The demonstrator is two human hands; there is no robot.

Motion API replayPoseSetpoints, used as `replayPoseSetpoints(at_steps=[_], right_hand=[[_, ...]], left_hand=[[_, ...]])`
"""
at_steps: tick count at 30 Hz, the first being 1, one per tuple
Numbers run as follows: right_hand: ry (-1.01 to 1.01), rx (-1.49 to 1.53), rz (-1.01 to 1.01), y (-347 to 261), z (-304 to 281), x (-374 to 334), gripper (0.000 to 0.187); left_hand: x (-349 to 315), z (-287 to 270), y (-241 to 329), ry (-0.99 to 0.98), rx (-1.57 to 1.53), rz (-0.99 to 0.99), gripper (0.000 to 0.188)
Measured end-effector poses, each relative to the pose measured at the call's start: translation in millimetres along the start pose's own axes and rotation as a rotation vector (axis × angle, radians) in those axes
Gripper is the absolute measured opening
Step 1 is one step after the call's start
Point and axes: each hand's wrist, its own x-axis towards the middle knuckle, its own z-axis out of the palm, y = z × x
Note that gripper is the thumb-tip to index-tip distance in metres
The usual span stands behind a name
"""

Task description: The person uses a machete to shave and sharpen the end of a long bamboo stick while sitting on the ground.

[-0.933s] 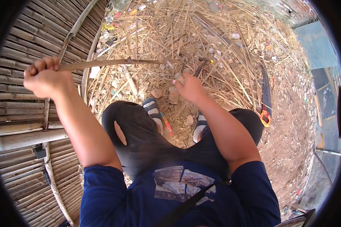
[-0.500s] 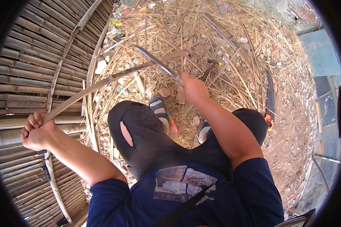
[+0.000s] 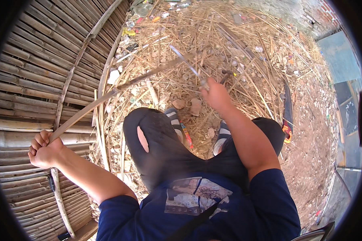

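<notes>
- Bare left hand point(image 3: 46, 150), left of the frame: fingers were found curled tightly round the near end of a strip.
- Long, narrow, pale-brown strip, apparently bamboo point(image 3: 126, 84): held slanting from the left hand to the upper centre, raised above the straw-littered ground point(image 3: 245, 92).
- Bare right hand point(image 3: 217, 94), right of centre: clenched round the handle of a knife.
- Long, slim, silvery-bladed knife point(image 3: 191, 67), upper centre: blade seen crossing the strip's far portion, slightly blurred; whether the two touched could not be told.
- Black-bladed handsaw with orange grip point(image 3: 288, 108), right of the frame: left lying unheld.
- Hazards, as judged: the strip's unsupported far end could be made to whip or twist by a hard stroke; the blade could be deflected by a knot, towards the dark-trousered legs point(image 3: 149, 136).
</notes>
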Motion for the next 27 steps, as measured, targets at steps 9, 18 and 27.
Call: replayPoseSetpoints(at_steps=[9, 18, 27], right_hand=[[-0.039, -0.222, 0.044, 60.4, 11.8, 9.8, 0.034], [-0.084, -0.193, -0.2, -9.5, 5.8, -0.9, 0.034], [-0.069, -0.282, 0.179, 58.6, 10.4, 12.8, 0.033]], left_hand=[[1.5, 3.4, 18.0, 0.025, 0.111, 0.101, 0.056], [14.0, -25.1, 19.2, 0.022, 0.121, 0.067, 0.055], [19.9, -28.8, 23.5, -0.016, 0.225, -0.002, 0.05]])
